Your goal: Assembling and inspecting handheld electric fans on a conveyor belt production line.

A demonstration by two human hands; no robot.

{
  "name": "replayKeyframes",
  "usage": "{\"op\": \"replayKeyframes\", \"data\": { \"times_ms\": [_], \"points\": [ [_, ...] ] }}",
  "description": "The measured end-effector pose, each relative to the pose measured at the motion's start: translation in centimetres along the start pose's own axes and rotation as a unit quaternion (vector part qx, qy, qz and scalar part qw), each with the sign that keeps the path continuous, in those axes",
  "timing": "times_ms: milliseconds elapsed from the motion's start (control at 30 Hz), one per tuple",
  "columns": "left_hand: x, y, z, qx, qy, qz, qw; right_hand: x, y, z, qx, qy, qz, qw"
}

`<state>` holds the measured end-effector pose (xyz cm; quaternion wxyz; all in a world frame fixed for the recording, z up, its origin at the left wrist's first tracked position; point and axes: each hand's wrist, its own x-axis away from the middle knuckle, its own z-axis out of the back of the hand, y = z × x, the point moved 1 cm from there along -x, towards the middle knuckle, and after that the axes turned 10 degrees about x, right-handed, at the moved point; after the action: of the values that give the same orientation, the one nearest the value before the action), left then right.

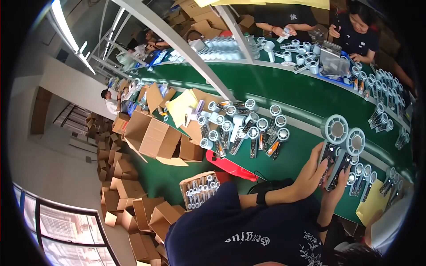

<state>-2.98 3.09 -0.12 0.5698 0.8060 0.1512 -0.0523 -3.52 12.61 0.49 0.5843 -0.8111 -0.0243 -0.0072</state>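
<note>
In front of me, over the green bench, two pale blue handheld fans are held side by side, round heads up. Their handles lack covers, so dark circuit boards show. My left hand [313, 170] is closed round the handle of the left fan [336, 129]. The handle of the right fan [356, 142] is gripped by my right hand [336, 190], which sits slightly lower. The two heads touch or overlap; I cannot tell which. Just right of my hands, several similar fans [366, 174] lie in a row on the bench.
Left of my hands, a cluster of fans [253, 132] covers part of the bench [295, 153]. A carton of fans [199, 190] stands beside me, near a red stool-like object [233, 166]. Cardboard boxes [159, 137] crowd the left. Co-workers sit beyond the green conveyor [275, 84].
</note>
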Motion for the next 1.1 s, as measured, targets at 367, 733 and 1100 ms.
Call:
{"op": "replayKeyframes", "data": {
  "times_ms": [367, 733, 1100],
  "points": [
    [-0.7, 1.1, 0.4, 0.048, -0.016, 0.087, 0.995, -0.9, 0.2, 0.1, 0.036, -0.012, 0.000, 0.999],
    [-0.3, 0.1, -0.3, 0.055, -0.033, 0.066, 0.996, -0.6, 0.1, 0.5, 0.032, 0.078, -0.018, 0.996],
    [-0.5, 1.0, -0.6, 0.095, 0.020, 0.109, 0.989, -1.0, 0.6, 1.1, 0.050, -0.010, 0.012, 0.999]
  ]
}}
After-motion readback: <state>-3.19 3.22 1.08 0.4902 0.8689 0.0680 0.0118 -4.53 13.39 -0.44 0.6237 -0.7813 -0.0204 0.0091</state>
